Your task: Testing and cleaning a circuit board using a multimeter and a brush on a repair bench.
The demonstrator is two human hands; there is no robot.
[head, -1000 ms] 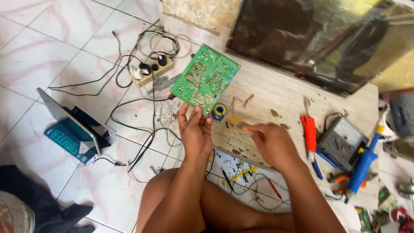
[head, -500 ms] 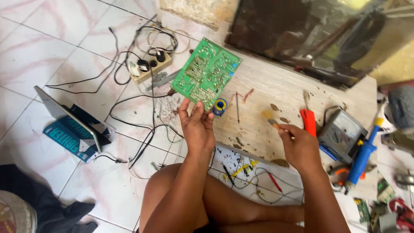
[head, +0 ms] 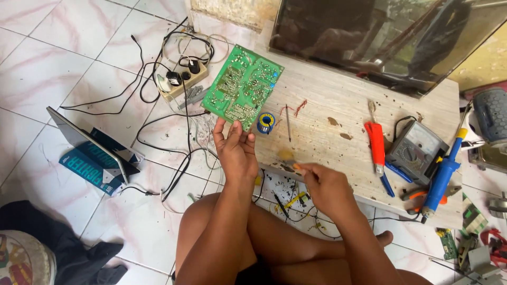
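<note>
Head view, L hand (head: 236,153): up off the lap, fingers clamped on the near edge of the green circuit board (head: 242,87), thumb on one face, fingertips on the other.
Board, where: held in the air over the left end of the wooden bench (head: 338,105), solder side facing the camera, just far-left of the solder spool (head: 266,122).
Board, axis: long axis runs near-to-far, leaning a bit right at the far end; far corner points toward the dark glass panel (head: 369,37).
R hand (head: 325,184): low at the bench's near edge, fingers pinched together on smth small w/ an orange-ish tip; too blurred to name it.
Risk 1: grip is only on one edge, so the board could pivot or slip and drop onto the spool or tiles.
Risk 2: cables (head: 174,105) from the power strip (head: 182,82) lie right under the board; a snag is possible imo.
Risk 3: blue soldering tool (head: 443,171) sits well right by the multimeter (head: 417,150) and red-handled cutter (head: 376,142); a blind reach that way could knock them.
Also left: tablet (head: 84,142) propped on a blue box.
</note>
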